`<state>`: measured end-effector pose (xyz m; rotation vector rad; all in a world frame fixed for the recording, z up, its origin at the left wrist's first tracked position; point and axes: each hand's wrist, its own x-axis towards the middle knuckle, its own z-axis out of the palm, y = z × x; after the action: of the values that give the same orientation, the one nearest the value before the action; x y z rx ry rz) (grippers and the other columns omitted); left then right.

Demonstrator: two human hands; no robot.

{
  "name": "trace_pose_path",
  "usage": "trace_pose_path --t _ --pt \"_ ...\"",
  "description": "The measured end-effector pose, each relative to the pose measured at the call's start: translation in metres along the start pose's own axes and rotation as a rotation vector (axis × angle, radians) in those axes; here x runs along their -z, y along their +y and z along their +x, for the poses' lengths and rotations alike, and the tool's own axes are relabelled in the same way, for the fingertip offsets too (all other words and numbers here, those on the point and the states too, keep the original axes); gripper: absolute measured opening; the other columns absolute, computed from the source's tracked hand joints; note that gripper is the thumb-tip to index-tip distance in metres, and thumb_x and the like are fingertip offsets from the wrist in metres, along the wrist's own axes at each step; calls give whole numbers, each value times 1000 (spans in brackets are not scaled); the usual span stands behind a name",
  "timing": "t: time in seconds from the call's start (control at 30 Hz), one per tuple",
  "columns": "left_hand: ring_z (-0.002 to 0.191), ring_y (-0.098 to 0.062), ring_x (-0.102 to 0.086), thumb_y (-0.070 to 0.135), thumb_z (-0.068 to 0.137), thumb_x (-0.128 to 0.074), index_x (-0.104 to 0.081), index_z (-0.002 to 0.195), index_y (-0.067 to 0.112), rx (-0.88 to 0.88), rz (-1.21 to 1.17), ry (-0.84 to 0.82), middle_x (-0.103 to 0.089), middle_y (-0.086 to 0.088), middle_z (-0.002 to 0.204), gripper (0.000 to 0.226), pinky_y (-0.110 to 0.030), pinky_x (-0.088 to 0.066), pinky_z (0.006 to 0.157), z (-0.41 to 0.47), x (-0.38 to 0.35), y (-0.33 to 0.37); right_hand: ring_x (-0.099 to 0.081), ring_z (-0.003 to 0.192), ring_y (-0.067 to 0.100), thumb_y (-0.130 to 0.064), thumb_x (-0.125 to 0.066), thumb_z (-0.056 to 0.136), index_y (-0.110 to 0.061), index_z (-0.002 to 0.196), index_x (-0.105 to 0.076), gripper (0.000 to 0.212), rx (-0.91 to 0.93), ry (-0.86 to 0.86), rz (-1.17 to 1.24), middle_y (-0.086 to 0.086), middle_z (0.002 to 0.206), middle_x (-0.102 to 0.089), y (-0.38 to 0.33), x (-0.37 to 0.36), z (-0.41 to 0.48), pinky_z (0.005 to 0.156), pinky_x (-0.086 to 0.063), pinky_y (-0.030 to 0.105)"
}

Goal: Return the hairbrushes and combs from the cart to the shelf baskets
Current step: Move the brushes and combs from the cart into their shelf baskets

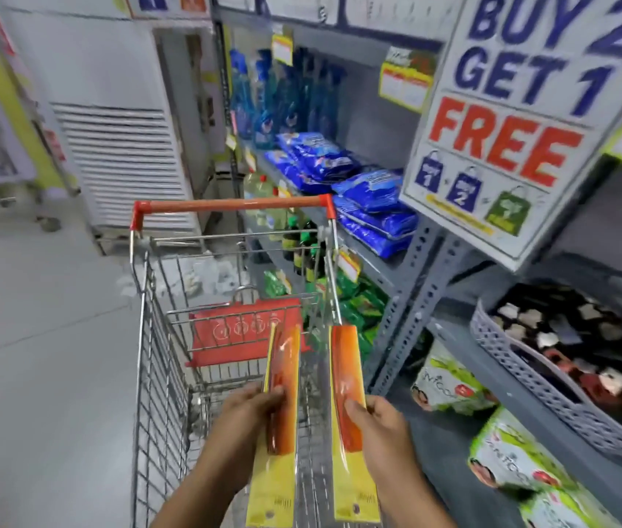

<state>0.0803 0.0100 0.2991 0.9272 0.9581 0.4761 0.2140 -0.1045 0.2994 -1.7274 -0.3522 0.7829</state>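
My left hand [250,409] grips a packaged comb [280,405], an orange-brown comb on a yellow card, held lengthwise above the cart. My right hand [374,424] grips a second, matching packaged comb [347,413] just to the right of the first. Both are over the wire shopping cart [156,375] with its red handle bar [233,205]. On the shelf at the right stands a grey perforated basket [522,371] filled with dark packaged items; its contents are blurred.
A grey metal shelf unit [416,283] runs along the right, stocked with blue pouches [370,211], green packs and white-green boxes [450,383]. A "Buy 2 Get 1 Free" sign [507,120] juts out above the basket. A red child-seat flap [244,333] folds inside the cart. Open floor lies left.
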Motion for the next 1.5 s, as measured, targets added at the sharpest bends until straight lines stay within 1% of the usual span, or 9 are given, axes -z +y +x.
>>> trace_pose_path --t 0.37,0.53,0.73,1.0,1.1,1.13,1.23,1.4,1.5 --pt "41 -7 -62 2 84 -60 -67 64 10 -156 10 -139 -67 4 47 23 -16 -46 36 -50 -125 42 -60 60 1 -18 -63 87 -18 73 -65 14 165 153 137 -10 66 -64 -66 103 -44 57 -47 13" --pt "38 -13 -59 7 82 -61 -65 60 13 -130 91 -232 -63 0 48 24 -21 -47 39 -73 -174 32 -52 72 28 -20 -62 87 -13 68 -60 21 152 227 182 14 74 -58 -69 155 -70 70 -46 48" --pt "49 -20 -65 9 85 -58 -68 86 7 -88 181 -399 -69 -9 64 10 -27 -52 41 -113 -238 4 -58 48 9 -19 -65 85 -18 60 -66 26 159 390 242 -5 55 -66 -52 228 -107 44 -45 16" --pt "39 -7 -62 5 88 -58 -63 71 11 9 310 -672 -68 0 53 19 -18 -46 32 -183 -343 -67 -50 75 18 -29 -66 82 4 86 -60 34 122 686 253 11 80 -55 -2 335 -190 72 -39 35" --pt "65 -17 -67 6 86 -61 -63 101 2 46 338 -775 -70 -8 79 16 -22 -52 49 -216 -389 -103 -42 71 2 -29 -67 82 4 91 -57 37 114 891 233 29 95 -62 19 380 -233 72 -46 36" --pt "75 -20 -66 6 85 -62 -60 110 0 61 360 -816 -68 -12 90 26 -25 -53 58 -228 -404 -115 -36 105 25 -28 -68 82 6 93 -55 38 106 958 215 29 106 -57 24 394 -248 82 -48 42" --pt "70 -18 -60 4 87 -60 -64 94 0 1 429 -983 -61 -13 84 9 -26 -47 65 -265 -453 -152 -66 79 19 -22 -66 85 6 93 -63 30 109 1061 127 34 110 -58 38 440 -286 65 -46 33" --pt "84 -25 -55 6 84 -65 -54 72 6 -48 593 -1068 -56 -17 87 17 -39 -44 77 -309 -535 -208 -47 40 -6 -14 -64 86 -24 59 -61 28 106 1194 -27 7 75 -72 60 517 -330 43 -34 1" --pt "94 -32 -65 5 81 -66 -60 86 -1 -113 693 -1015 -67 -22 100 10 -45 -53 86 -319 -577 -236 -53 57 -13 -17 -65 84 -14 88 -68 6 53 1244 -48 -6 88 -62 76 563 -334 57 -40 3"
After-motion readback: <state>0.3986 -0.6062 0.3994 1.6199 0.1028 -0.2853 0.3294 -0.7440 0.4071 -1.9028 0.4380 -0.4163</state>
